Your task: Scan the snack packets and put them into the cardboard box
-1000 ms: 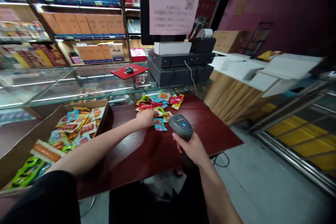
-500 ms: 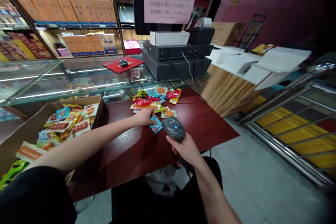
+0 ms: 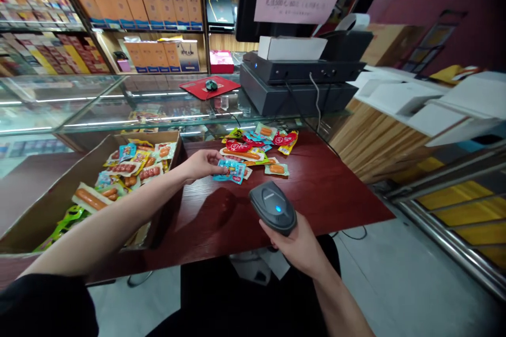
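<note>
The blue packet (image 3: 236, 171) is near the middle of the frame, above the red-brown tabletop (image 3: 336, 189) or touching it; I cannot tell which. The left hand (image 3: 202, 164) comes to it from the left side of the frame, and its grip is closed on the packet's left end, with thumb and fingers together. So the main part of the packet lies to the right of this grip. Its long axis goes mostly across the frame, and the free end points right and slightly down.

The right hand (image 3: 302, 245) is wrapped around the handle of the scanner (image 3: 272, 208), lower and more to the right in the frame. The scanner's long axis goes from lower right to upper left, so its nose is directed roughly at the packet. Between them there is a gap; they do not touch. The left hand is the nearer one to the packet, because it already holds it. Just above the blue packet lies the pile of snack packets (image 3: 242, 154), and the cardboard box (image 3: 43, 211) stands at the left of the frame.
</note>
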`<act>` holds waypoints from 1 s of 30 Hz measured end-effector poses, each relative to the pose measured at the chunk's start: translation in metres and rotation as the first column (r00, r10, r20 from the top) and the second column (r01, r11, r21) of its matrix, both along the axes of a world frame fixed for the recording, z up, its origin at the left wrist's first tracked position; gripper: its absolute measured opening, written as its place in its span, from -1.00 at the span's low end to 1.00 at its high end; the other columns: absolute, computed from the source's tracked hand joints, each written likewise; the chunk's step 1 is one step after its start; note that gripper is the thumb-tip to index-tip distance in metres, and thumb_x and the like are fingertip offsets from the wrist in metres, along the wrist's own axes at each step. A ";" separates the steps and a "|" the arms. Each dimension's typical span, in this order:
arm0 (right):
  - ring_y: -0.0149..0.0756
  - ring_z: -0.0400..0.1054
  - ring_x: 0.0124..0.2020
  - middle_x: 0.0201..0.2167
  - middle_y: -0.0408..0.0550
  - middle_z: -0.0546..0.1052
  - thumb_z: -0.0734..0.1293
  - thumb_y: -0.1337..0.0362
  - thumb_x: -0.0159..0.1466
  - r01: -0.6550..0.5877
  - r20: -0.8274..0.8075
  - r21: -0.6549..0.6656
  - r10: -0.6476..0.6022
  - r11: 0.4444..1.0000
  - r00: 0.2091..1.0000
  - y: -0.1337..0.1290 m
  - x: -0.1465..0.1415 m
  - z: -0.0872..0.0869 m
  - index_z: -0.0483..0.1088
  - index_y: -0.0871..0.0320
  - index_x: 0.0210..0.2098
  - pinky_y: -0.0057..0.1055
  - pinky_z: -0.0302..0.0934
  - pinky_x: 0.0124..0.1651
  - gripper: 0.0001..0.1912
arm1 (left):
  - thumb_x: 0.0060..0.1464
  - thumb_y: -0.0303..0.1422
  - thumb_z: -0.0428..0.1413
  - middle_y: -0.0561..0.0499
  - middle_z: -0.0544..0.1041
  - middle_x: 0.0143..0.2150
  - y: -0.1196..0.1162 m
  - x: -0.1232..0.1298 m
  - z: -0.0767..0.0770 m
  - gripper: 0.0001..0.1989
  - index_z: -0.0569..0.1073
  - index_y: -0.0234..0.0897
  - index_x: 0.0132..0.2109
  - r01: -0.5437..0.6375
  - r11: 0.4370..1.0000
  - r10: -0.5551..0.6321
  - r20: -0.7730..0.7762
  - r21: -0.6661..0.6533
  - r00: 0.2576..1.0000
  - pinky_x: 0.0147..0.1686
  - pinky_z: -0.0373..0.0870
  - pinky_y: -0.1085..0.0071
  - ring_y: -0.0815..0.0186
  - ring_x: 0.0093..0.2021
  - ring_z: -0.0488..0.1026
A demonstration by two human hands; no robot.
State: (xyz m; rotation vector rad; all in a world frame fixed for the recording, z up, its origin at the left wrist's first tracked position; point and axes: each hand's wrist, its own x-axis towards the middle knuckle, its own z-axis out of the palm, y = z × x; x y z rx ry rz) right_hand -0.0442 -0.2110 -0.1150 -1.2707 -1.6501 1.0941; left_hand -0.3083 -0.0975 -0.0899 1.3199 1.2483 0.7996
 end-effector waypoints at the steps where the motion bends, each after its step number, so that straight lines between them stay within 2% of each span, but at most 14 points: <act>1: -0.12 0.52 -0.30 -0.39 0.00 0.60 0.41 0.15 0.14 -0.008 -0.006 0.028 0.008 1.000 1.000 -0.001 -0.002 0.001 0.46 0.14 -0.19 -0.30 0.42 -0.26 -0.72 | -0.28 -0.36 0.37 0.07 0.55 -0.44 0.000 0.001 -0.001 -0.64 0.41 -0.33 -0.32 0.003 1.000 -0.003 0.010 0.001 1.000 -0.42 0.35 0.49 0.42 -0.46 0.47; 3: -0.12 0.52 -0.20 -0.25 0.03 0.61 0.41 0.19 0.15 -0.028 -0.015 0.063 0.029 0.998 0.999 -0.002 -0.004 0.002 0.45 0.15 -0.15 -0.27 0.41 -0.12 -0.71 | -0.25 -0.38 0.36 0.07 0.54 -0.45 0.000 0.003 -0.003 -0.67 0.40 -0.33 -0.32 0.017 1.000 -0.016 0.019 -0.005 1.000 -0.46 0.32 0.51 0.43 -0.47 0.45; 5: -0.13 0.51 -0.17 -0.20 0.03 0.61 0.40 0.22 0.16 -0.041 -0.003 0.072 0.042 0.997 0.999 -0.003 -0.004 0.001 0.46 0.16 -0.14 -0.27 0.38 -0.07 -0.72 | -0.23 -0.39 0.33 0.09 0.52 -0.47 -0.001 0.004 -0.003 -0.70 0.41 -0.33 -0.32 0.020 1.000 -0.020 -0.005 -0.006 1.000 -0.50 0.27 0.53 0.44 -0.49 0.43; 10: -0.13 0.51 -0.20 -0.26 0.02 0.62 0.40 0.22 0.16 -0.012 0.049 0.089 0.008 0.996 0.999 -0.006 -0.003 0.002 0.48 0.17 -0.14 -0.28 0.39 -0.12 -0.72 | -0.22 -0.44 0.29 0.13 0.46 -0.49 -0.003 0.002 -0.004 -0.71 0.46 -0.34 -0.26 0.023 0.999 -0.017 -0.124 0.047 0.992 -0.53 0.22 0.54 0.46 -0.51 0.36; 17: -0.12 0.52 -0.28 -0.36 -0.01 0.61 0.39 0.18 0.17 0.000 0.059 0.060 -0.003 0.998 0.998 -0.014 -0.003 0.002 0.46 0.15 -0.07 -0.31 0.41 -0.30 -0.65 | -0.27 -0.33 0.36 0.08 0.51 -0.46 -0.005 0.004 -0.002 -0.64 0.42 -0.33 -0.29 0.043 0.999 -0.043 -0.016 0.014 0.999 -0.50 0.27 0.52 0.42 -0.48 0.42; 22: -0.13 0.52 -0.29 -0.34 -0.02 0.62 0.39 0.16 0.17 -0.025 0.093 0.093 0.017 0.995 0.995 -0.015 -0.002 0.006 0.46 0.14 -0.09 -0.32 0.41 -0.29 -0.66 | -0.30 -0.29 0.38 0.07 0.53 -0.47 -0.004 0.005 0.003 -0.60 0.41 -0.33 -0.32 0.055 0.998 -0.055 0.008 0.038 0.998 -0.50 0.27 0.52 0.44 -0.51 0.41; 26: -0.14 0.51 -0.21 -0.22 -0.02 0.61 0.39 0.19 0.17 -0.151 0.155 0.193 0.122 0.969 0.980 0.010 -0.005 0.029 0.47 0.14 -0.09 -0.29 0.39 -0.14 -0.68 | -0.34 -0.28 0.39 0.09 0.51 -0.48 0.000 -0.009 0.023 -0.58 0.41 -0.34 -0.33 -0.013 0.993 0.012 0.010 0.120 1.000 -0.42 0.31 0.50 0.44 -0.48 0.41; 28: -0.14 0.49 -0.15 -0.15 -0.02 0.60 0.39 0.21 0.16 -0.262 0.198 0.246 0.216 0.933 0.956 0.033 -0.007 0.042 0.46 0.14 -0.08 -0.26 0.35 -0.04 -0.67 | -0.32 -0.26 0.38 0.09 0.51 -0.45 -0.004 -0.031 0.040 -0.58 0.42 -0.34 -0.31 -0.078 0.977 0.085 -0.025 0.198 0.996 -0.38 0.33 0.49 0.42 -0.44 0.43; 30: -0.10 0.47 -0.08 -0.08 0.00 0.58 0.41 0.21 0.13 -0.332 0.263 0.244 0.267 0.911 0.927 0.060 -0.009 0.053 0.45 0.14 -0.04 -0.23 0.34 0.00 -0.60 | -0.30 -0.24 0.38 0.08 0.52 -0.42 -0.016 -0.063 0.057 -0.58 0.43 -0.33 -0.29 -0.135 0.958 0.159 -0.076 0.253 0.984 -0.36 0.34 0.48 0.40 -0.41 0.44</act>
